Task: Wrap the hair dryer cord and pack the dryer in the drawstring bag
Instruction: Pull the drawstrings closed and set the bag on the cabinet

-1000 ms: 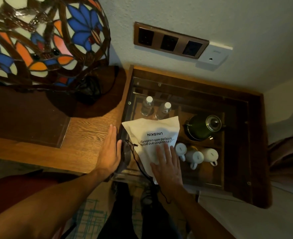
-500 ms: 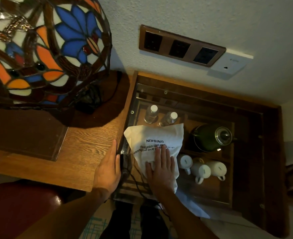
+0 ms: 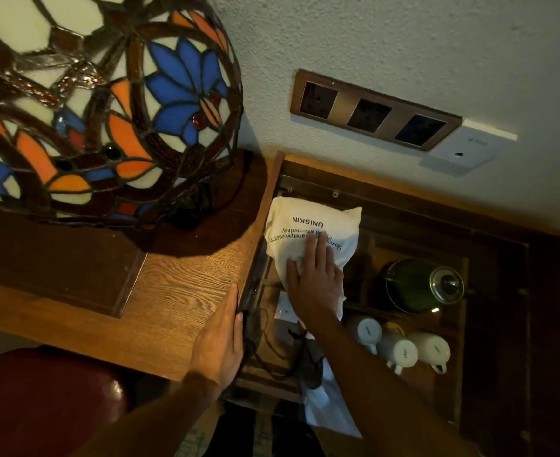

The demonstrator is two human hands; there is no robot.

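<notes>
The white drawstring bag point(image 3: 308, 229), printed with black UNISKIN lettering, lies bulging on the glass top point(image 3: 404, 225) of the wooden display cabinet, near its back left corner. The hair dryer is hidden inside it. My right hand point(image 3: 314, 275) presses flat on the bag's near half with straight fingers. A thin black drawstring point(image 3: 268, 354) trails from the bag's mouth over the glass toward me. My left hand point(image 3: 220, 341) rests open on the wooden desk's right edge point(image 3: 179, 291), beside the cabinet.
A stained-glass lamp point(image 3: 100, 103) fills the desk's left. Under the glass are a green kettle point(image 3: 417, 285) and white mugs point(image 3: 400, 347). A socket panel point(image 3: 374, 113) is on the wall. A red seat point(image 3: 41, 400) sits at lower left.
My right hand has pushed the bag away from me across the glass toward the back left corner, covering the bottles. My left hand slid slightly nearer along the desk edge.
</notes>
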